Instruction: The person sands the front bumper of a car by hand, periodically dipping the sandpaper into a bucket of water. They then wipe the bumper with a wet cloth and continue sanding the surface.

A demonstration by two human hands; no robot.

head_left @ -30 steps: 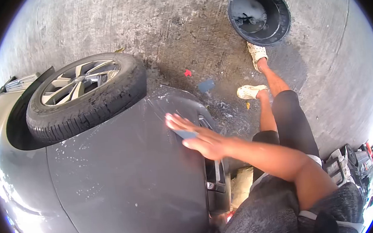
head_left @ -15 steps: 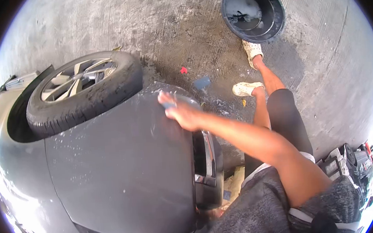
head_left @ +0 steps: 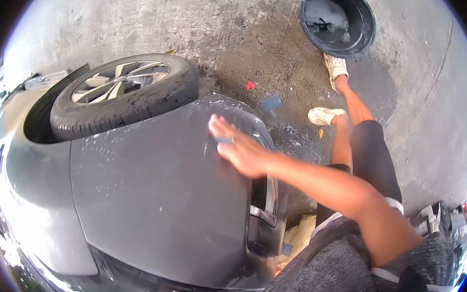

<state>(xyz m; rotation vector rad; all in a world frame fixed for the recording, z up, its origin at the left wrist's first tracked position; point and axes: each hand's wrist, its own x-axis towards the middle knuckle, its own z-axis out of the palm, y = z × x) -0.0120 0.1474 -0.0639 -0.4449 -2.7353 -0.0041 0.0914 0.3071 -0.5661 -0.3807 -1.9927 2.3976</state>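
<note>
My right hand (head_left: pixel 242 152) lies nearly flat on the dull dark grey corner panel (head_left: pixel 155 190) of a car, close to its upper right edge. Under the fingers is a small blue-grey piece that looks like sandpaper (head_left: pixel 223 139), pressed against the panel. Motion smears the fingertips a little. Whitish drops and streaks dot the panel near the wheel. I cannot make out my left hand anywhere in this view.
A car wheel (head_left: pixel 125 97) borders the panel. On the concrete lie a blue-grey sheet (head_left: pixel 271 103) and a red scrap (head_left: pixel 249 85). A black tub (head_left: pixel 364 26) of sudsy water stands beyond my feet in pale clogs (head_left: pixel 324 116). Assorted items (head_left: pixel 448 222) sit at lower right.
My right hand stays on the panel and has shifted slightly down along it with the blue-grey piece. The whole scene has moved a little right in view as my head turned.
</note>
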